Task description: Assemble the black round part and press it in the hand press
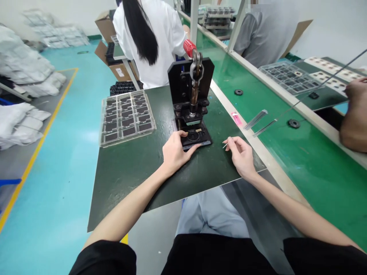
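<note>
A black hand toggle press (191,95) with a red-gripped lever stands on the dark green tabletop. In its base sits a black part with a round outline (193,135). My left hand (175,151) rests at the base's near left corner, index finger by the part and thumb stretched along the front edge; its fingers are apart. To the right of the press, my right hand (240,154) is closed in a pinch on a thin, pale pin (225,146), held apart from the press. Left of the press lies a clear plastic tray (127,131) with black rectangular parts in its pockets.
On the green conveyor belt (323,164) to the right lie thin metal strips (255,119), a pink piece (236,118) and round black parts (294,123). A co-worker in white (169,34) is just beyond the table. Another person's arm (355,118) shows at far right.
</note>
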Motion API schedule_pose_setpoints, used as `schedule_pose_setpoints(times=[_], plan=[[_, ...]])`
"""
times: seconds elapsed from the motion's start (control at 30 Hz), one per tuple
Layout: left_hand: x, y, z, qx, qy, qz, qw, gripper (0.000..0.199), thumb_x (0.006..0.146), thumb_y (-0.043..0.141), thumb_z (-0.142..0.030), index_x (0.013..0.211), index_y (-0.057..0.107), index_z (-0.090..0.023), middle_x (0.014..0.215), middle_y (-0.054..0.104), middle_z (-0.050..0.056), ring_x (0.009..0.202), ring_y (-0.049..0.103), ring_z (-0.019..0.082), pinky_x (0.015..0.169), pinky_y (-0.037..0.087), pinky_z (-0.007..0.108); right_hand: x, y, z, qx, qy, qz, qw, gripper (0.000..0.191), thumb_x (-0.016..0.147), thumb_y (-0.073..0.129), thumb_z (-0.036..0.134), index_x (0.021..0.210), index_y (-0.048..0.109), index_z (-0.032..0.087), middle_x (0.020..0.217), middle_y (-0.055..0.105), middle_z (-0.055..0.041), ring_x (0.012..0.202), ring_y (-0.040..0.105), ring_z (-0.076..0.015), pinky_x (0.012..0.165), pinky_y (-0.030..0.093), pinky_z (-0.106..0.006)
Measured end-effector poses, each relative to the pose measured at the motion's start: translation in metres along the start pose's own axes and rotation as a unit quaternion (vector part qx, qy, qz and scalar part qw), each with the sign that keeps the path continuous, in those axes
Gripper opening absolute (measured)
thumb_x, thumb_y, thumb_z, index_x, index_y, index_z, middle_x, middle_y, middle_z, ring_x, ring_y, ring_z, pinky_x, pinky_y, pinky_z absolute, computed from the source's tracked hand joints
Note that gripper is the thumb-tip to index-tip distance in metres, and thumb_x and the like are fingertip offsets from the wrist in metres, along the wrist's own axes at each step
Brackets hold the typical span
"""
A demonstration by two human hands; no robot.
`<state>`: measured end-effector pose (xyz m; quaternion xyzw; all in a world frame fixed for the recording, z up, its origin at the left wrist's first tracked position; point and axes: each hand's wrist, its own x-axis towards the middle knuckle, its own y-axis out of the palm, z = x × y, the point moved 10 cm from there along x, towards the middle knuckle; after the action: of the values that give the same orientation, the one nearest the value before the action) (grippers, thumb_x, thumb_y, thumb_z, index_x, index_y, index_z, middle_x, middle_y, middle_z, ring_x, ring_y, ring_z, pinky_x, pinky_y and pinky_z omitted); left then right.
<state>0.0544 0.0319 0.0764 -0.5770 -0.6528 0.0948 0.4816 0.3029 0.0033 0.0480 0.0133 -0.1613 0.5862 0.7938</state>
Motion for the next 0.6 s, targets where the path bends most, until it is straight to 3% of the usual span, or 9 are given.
schedule_pose_setpoints(times=[0.13,0.2,0.3,0.37,0.47,0.53,0.6], plan=[[0.006,0.003,0.011,-0.029,-0.002,0.014,0.999,0.053,0.081,0.084,-0.05,0.11,0.051,-0.022,0.096,0.063,0.002,0.082,0.065,0.019,0.072,0.052,0.031,0.003,-0.001,0.019,-0.004,-0.044,0.0,0.999,0.039,0.1,0.059,0.058,0.092,0.068,0.021,0.089,0.073,-0.0061,0.08,0.067,-0.0179,0.079,0.056,-0.035],[0.01,0.007,0.018,-0.05,0.002,0.025,0.998,0.058,0.077,0.087,-0.048,0.112,0.049,-0.022,0.1,0.061,0.003,0.083,0.064,0.019,0.073,0.053,0.032,0.011,0.002,0.048,-0.02,-0.103,0.012,0.994,0.033,0.104,0.055,0.051,0.101,0.068,0.021,0.083,0.068,-0.0036,0.079,0.066,-0.0177,0.08,0.056,-0.035],[0.015,0.014,0.027,-0.081,0.003,0.042,0.996,0.071,0.07,0.091,-0.05,0.115,0.045,-0.022,0.106,0.057,0.005,0.089,0.063,0.02,0.075,0.054,0.034,0.035,0.006,0.113,-0.057,-0.211,0.0,0.976,0.027,0.107,0.051,0.043,0.103,0.068,0.022,0.074,0.058,-0.0002,0.069,0.058,-0.0155,0.071,0.052,-0.032],[0.017,0.016,0.032,-0.098,0.0,0.044,0.994,0.077,0.066,0.093,-0.051,0.116,0.042,-0.022,0.108,0.055,0.005,0.092,0.061,0.021,0.077,0.055,0.035,0.062,0.014,0.155,-0.094,-0.254,-0.02,0.962,0.024,0.107,0.051,0.035,0.097,0.069,0.021,0.076,0.059,-0.001,0.066,0.054,-0.0141,0.067,0.049,-0.03],[0.019,0.02,0.039,-0.115,-0.018,0.042,0.992,0.084,0.059,0.097,-0.053,0.113,0.04,-0.022,0.108,0.052,0.005,0.093,0.06,0.02,0.079,0.055,0.036,0.116,0.037,0.203,-0.158,-0.278,-0.034,0.947,0.02,0.106,0.053,0.03,0.094,0.067,0.021,0.088,0.066,-0.0017,0.076,0.059,-0.0116,0.072,0.05,-0.026],[0.019,0.022,0.044,-0.125,-0.039,0.044,0.99,0.088,0.055,0.098,-0.054,0.112,0.038,-0.023,0.106,0.05,0.004,0.092,0.059,0.02,0.079,0.055,0.037,0.156,0.067,0.214,-0.222,-0.244,0.031,0.943,0.036,0.105,0.055,0.045,0.081,0.063,0.02,0.087,0.065,0.0002,0.086,0.064,-0.0116,0.079,0.051,-0.026],[0.02,0.025,0.048,-0.135,-0.058,0.047,0.988,0.089,0.053,0.099,-0.054,0.11,0.037,-0.024,0.104,0.049,0.002,0.091,0.058,0.019,0.078,0.055,0.036,0.188,0.094,0.209,-0.24,-0.177,0.116,0.947,0.056,0.097,0.058,0.061,0.065,0.056,0.016,0.078,0.062,0.0012,0.087,0.067,-0.0133,0.08,0.053,-0.028]])
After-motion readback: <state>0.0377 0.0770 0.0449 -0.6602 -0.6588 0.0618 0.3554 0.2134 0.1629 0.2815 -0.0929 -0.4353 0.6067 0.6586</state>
